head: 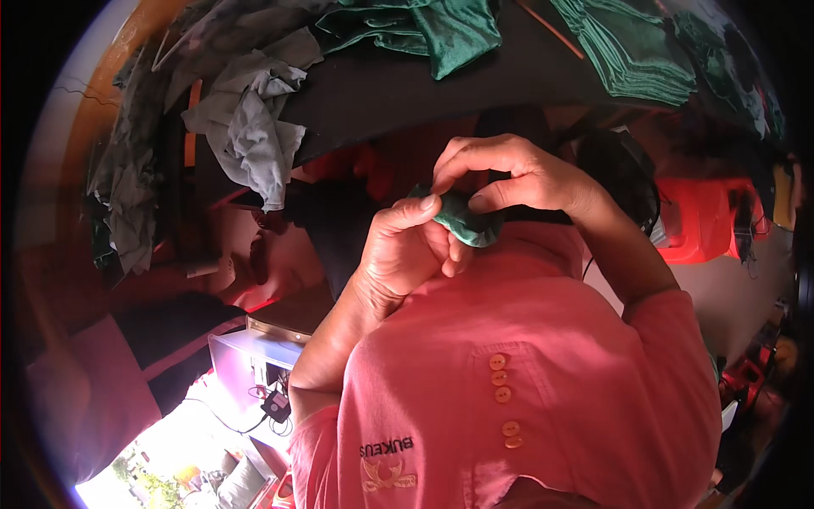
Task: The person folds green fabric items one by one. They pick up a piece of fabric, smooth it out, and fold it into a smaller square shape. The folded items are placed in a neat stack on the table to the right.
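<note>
Both hands hold one small, bunched piece of green velvet-like fabric [469, 224] in front of my body, above the lap. My left hand [410, 245] pinches its left edge, thumb on top and the other fingers curled beneath. From above, my right hand [509, 172] reaches over; its thumb presses on the cloth and its index fingertip meets the upper left edge near the left thumb. The fabric's underside and part of its middle are hidden by the fingers.
A dark table [509, 70] lies ahead, bearing loose green velvet [458, 32] and a stack of folded green pieces [636, 57]. Crumpled grey cloth [261, 127] hangs over its edge at left. A red plastic stool [699, 223] is at right, a translucent plastic box [232, 356] at lower left.
</note>
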